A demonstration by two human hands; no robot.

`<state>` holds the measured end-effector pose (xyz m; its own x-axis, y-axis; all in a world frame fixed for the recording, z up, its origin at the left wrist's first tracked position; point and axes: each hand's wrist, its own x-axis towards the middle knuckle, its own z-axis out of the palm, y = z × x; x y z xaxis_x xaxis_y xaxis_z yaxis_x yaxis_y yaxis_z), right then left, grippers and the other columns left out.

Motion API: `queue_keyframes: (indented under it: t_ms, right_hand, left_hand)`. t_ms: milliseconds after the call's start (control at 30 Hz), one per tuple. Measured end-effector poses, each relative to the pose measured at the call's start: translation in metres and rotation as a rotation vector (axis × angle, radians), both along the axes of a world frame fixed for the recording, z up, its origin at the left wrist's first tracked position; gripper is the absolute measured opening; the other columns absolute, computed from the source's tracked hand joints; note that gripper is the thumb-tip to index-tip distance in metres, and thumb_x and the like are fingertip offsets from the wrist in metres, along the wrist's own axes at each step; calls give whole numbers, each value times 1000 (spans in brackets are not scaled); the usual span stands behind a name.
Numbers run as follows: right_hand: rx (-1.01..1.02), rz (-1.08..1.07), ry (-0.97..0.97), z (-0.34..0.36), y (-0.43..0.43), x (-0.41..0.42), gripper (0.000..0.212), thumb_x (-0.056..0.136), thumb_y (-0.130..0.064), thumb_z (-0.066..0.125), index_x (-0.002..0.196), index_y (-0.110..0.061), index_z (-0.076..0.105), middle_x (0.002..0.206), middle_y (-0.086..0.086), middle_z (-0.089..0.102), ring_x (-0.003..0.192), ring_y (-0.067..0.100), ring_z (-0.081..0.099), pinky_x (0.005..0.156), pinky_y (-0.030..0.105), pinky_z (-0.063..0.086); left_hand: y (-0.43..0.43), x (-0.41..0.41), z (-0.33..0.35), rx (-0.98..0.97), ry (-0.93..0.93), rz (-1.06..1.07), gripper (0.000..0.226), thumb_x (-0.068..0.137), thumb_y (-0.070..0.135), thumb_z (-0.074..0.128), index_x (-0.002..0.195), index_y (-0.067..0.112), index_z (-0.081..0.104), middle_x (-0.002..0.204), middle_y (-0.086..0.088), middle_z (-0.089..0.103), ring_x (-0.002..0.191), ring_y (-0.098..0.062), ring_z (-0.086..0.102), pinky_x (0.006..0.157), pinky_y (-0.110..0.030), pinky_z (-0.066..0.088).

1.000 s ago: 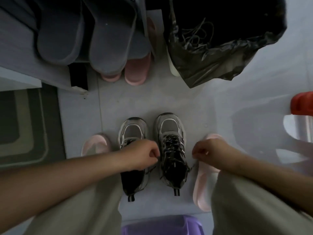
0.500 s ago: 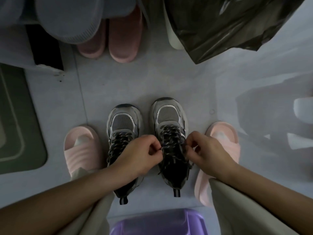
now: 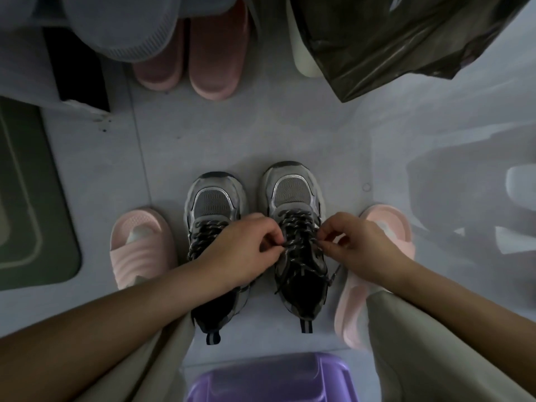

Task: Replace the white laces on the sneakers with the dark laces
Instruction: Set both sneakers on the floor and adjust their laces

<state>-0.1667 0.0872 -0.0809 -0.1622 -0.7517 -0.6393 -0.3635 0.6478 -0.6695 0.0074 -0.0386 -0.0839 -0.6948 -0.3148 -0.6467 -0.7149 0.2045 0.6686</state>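
- since a second ago both hands have drawn in from wide apart, where they were pulling lace ends outward, and they now meet over the lacing of one shoe.
- the left hand [image 3: 246, 250], at centre frame, has its fingers curled, with thumb and forefinger pinching a strand of the dark speckled laces [image 3: 298, 227].
- the right hand [image 3: 356, 245] pinches the same lacing from the other side with curled fingers; the hands are near each other but apart.
- those laces are threaded up the grey-and-silver mesh sneaker on the right of the pair [image 3: 293, 190]; one loose end trails off its side toward the lower right.
- the matching grey-and-silver sneaker on the left of the pair [image 3: 214, 198] stands just beside it, also laced dark, its middle hidden under the left wrist.
- both shoes stand on the pale grey tiled floor [image 3: 261, 126], toes toward the top of the frame.
- a pale pink ribbed slide [image 3: 142, 250] lies left of the pair and a second pale pink slide [image 3: 385, 227] right of it, with beige trouser legs [image 3: 420, 343] below.
- a purple plastic tub [image 3: 266, 378] fills the bottom centre.
- at the top sit dusty pink slippers [image 3: 214, 53], grey slippers [image 3: 124, 24] at upper left, and a crumpled black plastic bag [image 3: 391, 39] at upper right.
- a dark green mat [image 3: 29, 198] lies along the left edge.
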Motion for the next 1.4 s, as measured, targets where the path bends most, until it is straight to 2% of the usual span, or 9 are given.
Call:
queue_keyframes:
  t_ms: [267,433,600,767,900,1067,1167,1267,1400]
  right_hand:
    - [-46,81,82,-3,-2,2,19,77,-9,68,75,-22,55,74,-7,57,70,-11,54,63,6,38]
    - [-76,159,121,-6,-5,-2,12,75,-7,68,76,-14,59,73,-3,59,63,8,55,62,15,42]
    - [-33,134,67,-4,-12,-11,11,84,-12,63,78,-21,60,65,-17,58,65,-4,57,61,5,39]
    - [35,163,78,-9,-19,-11,6,83,-20,67,88,-16,64,72,-9,60,66,6,56,63,5,39]
    - [-25,176,122,-12,-20,-6,6,81,-12,67,85,-8,66,82,3,62,70,15,57,64,14,39]
    - [-94,249,179,-14,-22,-3,7,80,-10,65,83,-5,61,79,7,60,63,16,50,64,26,42]
    - [-95,229,151,-12,-25,-8,7,83,-15,66,84,-8,64,75,0,61,64,12,53,65,19,41]
    - [-90,165,163,-14,-25,-13,9,87,-16,62,91,-9,66,77,-3,59,64,11,52,63,15,37]
    - [-93,225,177,-22,-25,-12,11,80,-7,67,91,-8,66,82,-1,57,65,10,51,65,14,39]
  left_hand:
    - [-8,-9,-1,-71,-86,-60,7,79,25,60,79,22,54,70,11,52,65,-6,49,62,-22,34]
    - [-15,-14,-1,26,-85,-66,6,82,31,61,81,26,58,67,14,57,59,3,51,58,-18,38]
    - [-15,-12,-9,62,-86,72,14,86,19,58,77,29,55,69,11,60,68,-13,62,71,-31,54]
    - [-12,-13,-6,13,-104,45,5,80,24,67,82,25,63,69,15,60,66,2,59,61,-6,41]
    - [-8,-13,-8,-41,-65,34,11,77,25,70,76,28,59,82,10,56,75,-7,59,71,-21,45]
    - [-9,-13,-8,-108,-40,-38,18,71,23,66,69,27,49,79,11,47,73,-8,51,68,-21,38]
    - [-13,-16,-7,-101,-43,-66,17,73,25,64,69,29,48,76,11,50,71,-8,52,68,-23,40]
    - [-20,-18,-9,-33,-73,-1,6,80,24,61,84,25,56,73,13,58,68,-5,58,70,-24,46]
    - [-19,-16,-16,-81,-36,-79,9,81,21,64,89,22,60,90,6,59,80,-11,60,78,-28,47]
